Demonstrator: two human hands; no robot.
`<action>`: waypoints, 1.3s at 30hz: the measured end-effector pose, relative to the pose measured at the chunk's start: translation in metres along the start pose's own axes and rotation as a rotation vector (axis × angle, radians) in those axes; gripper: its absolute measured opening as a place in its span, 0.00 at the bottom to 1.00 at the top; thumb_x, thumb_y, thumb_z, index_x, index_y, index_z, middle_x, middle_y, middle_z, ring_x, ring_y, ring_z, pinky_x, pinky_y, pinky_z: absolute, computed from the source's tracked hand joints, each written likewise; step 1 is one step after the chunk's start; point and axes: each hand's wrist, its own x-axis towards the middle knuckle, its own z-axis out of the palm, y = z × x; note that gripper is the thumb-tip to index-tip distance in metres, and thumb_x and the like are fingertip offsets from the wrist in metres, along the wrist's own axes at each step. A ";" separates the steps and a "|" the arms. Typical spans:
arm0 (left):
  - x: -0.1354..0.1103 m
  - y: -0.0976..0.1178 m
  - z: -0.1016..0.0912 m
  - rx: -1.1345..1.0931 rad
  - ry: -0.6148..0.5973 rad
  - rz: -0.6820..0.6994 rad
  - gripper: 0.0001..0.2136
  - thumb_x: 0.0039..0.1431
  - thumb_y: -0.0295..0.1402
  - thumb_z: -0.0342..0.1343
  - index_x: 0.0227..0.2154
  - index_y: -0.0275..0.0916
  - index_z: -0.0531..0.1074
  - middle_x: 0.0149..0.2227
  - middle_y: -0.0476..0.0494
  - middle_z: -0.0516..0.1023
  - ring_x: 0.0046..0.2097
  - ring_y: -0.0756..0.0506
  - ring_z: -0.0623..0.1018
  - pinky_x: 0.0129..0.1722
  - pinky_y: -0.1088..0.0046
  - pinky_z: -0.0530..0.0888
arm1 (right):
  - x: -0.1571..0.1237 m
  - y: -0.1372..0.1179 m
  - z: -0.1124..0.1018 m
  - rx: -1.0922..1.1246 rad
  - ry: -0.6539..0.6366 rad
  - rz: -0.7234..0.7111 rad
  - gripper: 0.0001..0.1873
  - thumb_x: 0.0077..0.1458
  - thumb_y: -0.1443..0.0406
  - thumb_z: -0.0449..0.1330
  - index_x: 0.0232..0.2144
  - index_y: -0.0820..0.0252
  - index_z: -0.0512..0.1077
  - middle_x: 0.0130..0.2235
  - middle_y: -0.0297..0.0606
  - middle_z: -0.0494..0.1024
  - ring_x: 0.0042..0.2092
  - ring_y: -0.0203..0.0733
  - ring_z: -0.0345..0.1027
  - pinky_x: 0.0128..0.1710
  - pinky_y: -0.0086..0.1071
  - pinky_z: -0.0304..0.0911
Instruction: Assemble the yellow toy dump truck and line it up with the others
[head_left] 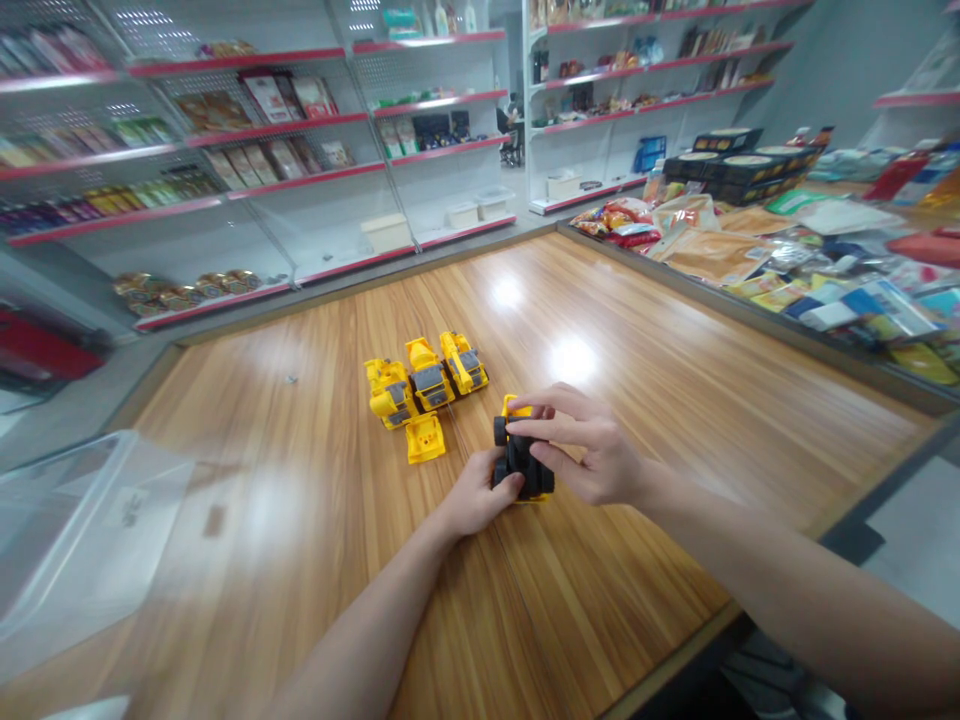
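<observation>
A yellow toy truck [525,465] is turned over, its black underside and black wheels facing up. My left hand [480,492] grips it from the left, with the thumb across its lower end. From the right, my right hand [596,450] has its fingers bent over the underside and upper edge, gripping there; the fingertips partly cover the toy. Beyond my hands stand three yellow toy construction vehicles in a row: a left one [390,393], a middle one with a drum [429,375] and a right one with a long arm [465,363]. A loose yellow toy part [425,439] lies before them.
The wooden table [300,560] has a raised dark edge. A clear plastic bin [82,540] sits at the left, and a small bit [291,379] lies on the wood. Packaged goods [712,255] fill the adjoining surface at right. Stocked shelves [285,130] stand behind.
</observation>
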 end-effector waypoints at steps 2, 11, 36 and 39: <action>0.000 0.000 0.000 0.017 0.005 0.004 0.22 0.57 0.50 0.51 0.34 0.31 0.69 0.28 0.46 0.67 0.30 0.50 0.65 0.29 0.76 0.65 | 0.000 0.001 0.000 0.015 -0.024 -0.037 0.18 0.56 0.73 0.58 0.48 0.57 0.75 0.47 0.43 0.77 0.45 0.43 0.68 0.46 0.42 0.67; 0.002 0.007 0.002 -0.041 -0.028 0.017 0.20 0.58 0.48 0.52 0.34 0.31 0.69 0.25 0.49 0.65 0.27 0.51 0.63 0.25 0.78 0.62 | -0.001 0.000 0.000 -0.010 -0.026 0.003 0.19 0.56 0.73 0.57 0.49 0.56 0.74 0.49 0.45 0.75 0.47 0.45 0.68 0.45 0.43 0.67; 0.004 0.011 0.001 -0.023 -0.041 0.018 0.23 0.58 0.51 0.49 0.34 0.31 0.69 0.26 0.47 0.67 0.28 0.50 0.64 0.27 0.77 0.63 | -0.003 0.005 0.000 -0.003 -0.074 0.031 0.21 0.57 0.73 0.56 0.52 0.54 0.72 0.44 0.42 0.77 0.45 0.45 0.67 0.45 0.44 0.67; 0.004 0.011 0.001 -0.026 -0.047 0.009 0.23 0.58 0.51 0.50 0.35 0.31 0.70 0.27 0.47 0.67 0.28 0.51 0.64 0.26 0.77 0.63 | -0.002 0.003 0.000 -0.028 -0.047 0.059 0.19 0.56 0.72 0.59 0.49 0.55 0.74 0.42 0.42 0.76 0.44 0.45 0.67 0.43 0.42 0.67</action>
